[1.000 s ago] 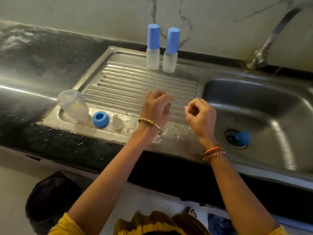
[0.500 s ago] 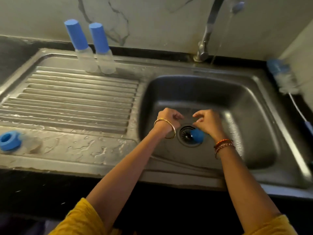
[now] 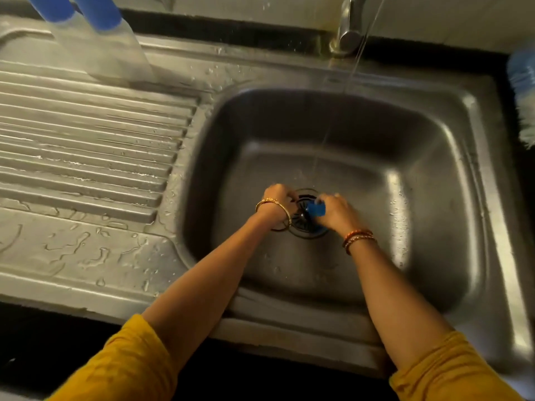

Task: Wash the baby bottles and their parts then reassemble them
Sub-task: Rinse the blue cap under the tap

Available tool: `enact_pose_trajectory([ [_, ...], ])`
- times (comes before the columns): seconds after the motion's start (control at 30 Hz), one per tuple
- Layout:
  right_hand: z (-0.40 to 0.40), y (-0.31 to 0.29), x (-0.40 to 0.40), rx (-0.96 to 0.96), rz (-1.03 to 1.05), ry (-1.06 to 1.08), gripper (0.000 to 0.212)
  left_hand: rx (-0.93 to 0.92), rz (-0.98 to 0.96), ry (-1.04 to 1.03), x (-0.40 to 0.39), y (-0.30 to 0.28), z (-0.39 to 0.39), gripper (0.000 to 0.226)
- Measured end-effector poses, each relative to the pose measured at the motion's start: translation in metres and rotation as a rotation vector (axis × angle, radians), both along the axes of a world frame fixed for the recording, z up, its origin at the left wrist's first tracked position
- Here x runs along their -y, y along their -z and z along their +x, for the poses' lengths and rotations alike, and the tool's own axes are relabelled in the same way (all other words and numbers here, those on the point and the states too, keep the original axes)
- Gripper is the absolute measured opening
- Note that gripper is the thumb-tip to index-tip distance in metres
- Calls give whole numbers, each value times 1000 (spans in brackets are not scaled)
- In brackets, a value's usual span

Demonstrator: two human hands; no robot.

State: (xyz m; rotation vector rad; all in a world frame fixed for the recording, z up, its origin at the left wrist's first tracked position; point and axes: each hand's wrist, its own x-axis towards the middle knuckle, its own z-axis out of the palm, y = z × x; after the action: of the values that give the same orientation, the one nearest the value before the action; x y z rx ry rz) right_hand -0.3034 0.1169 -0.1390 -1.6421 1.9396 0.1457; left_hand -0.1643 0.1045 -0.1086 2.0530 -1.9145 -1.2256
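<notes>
Blue cap point(image 3: 316, 209) is gripped over the drain point(image 3: 304, 218) by right hand point(image 3: 333, 211); left hand point(image 3: 278, 202) curled, contents unclear. Light, stiff, wet-slippery; best pinched at the sides.

Dim warm light, glare on sink point(image 3: 396, 198), motion-blurred bottles point(image 3: 95, 33), bowed edges

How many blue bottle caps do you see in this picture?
3. Two tall caps on bottles at the drainboard's far edge, cut off by the frame; one small cap at the drain, in the right hand. Others may lie outside the view.
</notes>
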Motion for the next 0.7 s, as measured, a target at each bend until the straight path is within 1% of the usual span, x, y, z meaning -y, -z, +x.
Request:
enact_pose_trajectory([
  [0.07, 3, 6, 2, -9, 2, -36, 45, 22, -19, 18, 1, 5, -1, 28],
  [0.13, 8, 5, 4, 1, -73, -4, 40, 45, -40, 30, 1, 10, -2, 27],
  [0.2, 13, -4, 5, 59, -247, 74, 36, 53, -82, 29, 2, 12, -2, 27],
  [0.23, 15, -10, 7, 105, -374, 112, 34, 33, -115, 5, 3, 11, -1, 26],
  [0.3, 17, -22, 12, 164, -649, 130, 27, -60, -180, -99, 7, 8, 0, 25],
  [0.33, 16, -27, 16, 167, -715, 113, 26, -116, -211, -163, 10, 6, 0, 24],
  [0.37, 14, -32, 21, 170, -716, 97, 27, -164, -236, -219, 13, 3, 0, 22],
  [0.43, 13, -39, 30, 168, -645, 112, 33, -237, -260, -299, 19, -5, -1, 22],
  [0.47, 12, -45, 34, 166, -665, 133, 34, -271, -267, -333, 23, -11, -2, 23],
  [0.53, 14, -52, 42, 169, -773, 140, 35, -368, -276, -406, 31, -22, -5, 23],
  [0.57, 15, -53, 46, 161, -769, 119, 36, -424, -272, -442, 35, -28, -7, 22],
  [0.63, 16, -52, 52, 105, -591, 57, 41, -507, -255, -484, 42, -37, -11, 23],
  [0.67, 16, -54, 52, 102, -531, 61, 42, -539, -243, -492, 44, -40, -12, 23],
  [0.7, 16, -55, 53, 107, -555, 92, 42, -571, -233, -497, 47, -43, -13, 24],
])
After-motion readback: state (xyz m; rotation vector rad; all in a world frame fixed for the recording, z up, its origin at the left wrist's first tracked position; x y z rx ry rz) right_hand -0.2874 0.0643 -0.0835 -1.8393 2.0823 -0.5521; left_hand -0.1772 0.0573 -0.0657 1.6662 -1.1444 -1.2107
